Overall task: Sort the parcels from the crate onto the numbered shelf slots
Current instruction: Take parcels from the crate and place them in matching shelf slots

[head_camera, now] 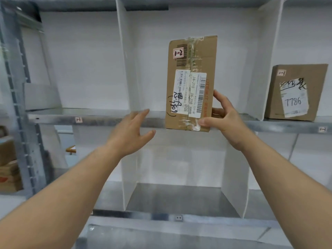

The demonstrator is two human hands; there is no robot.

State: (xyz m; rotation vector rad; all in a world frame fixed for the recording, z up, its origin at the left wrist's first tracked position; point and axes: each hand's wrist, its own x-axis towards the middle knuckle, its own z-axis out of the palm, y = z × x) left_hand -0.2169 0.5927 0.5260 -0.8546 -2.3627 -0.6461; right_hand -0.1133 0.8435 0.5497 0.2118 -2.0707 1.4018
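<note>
Galvanised metal shelving (107, 119) across view, perforated upright post (20, 114) at left. White divider panels (126, 51) split tiers into bays. Plain white wall (80, 60) behind. Stacked flat cardboard (9, 173) far left, beyond post. Even, soft light.

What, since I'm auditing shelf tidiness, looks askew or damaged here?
The cardboard box in the right slot has a crooked, ragged-edged label marked 7786, scribbled over on top. The parcel that the right hand grips stands on end, its tape wrinkled, its bottom overlapping the shelf edge.
</note>
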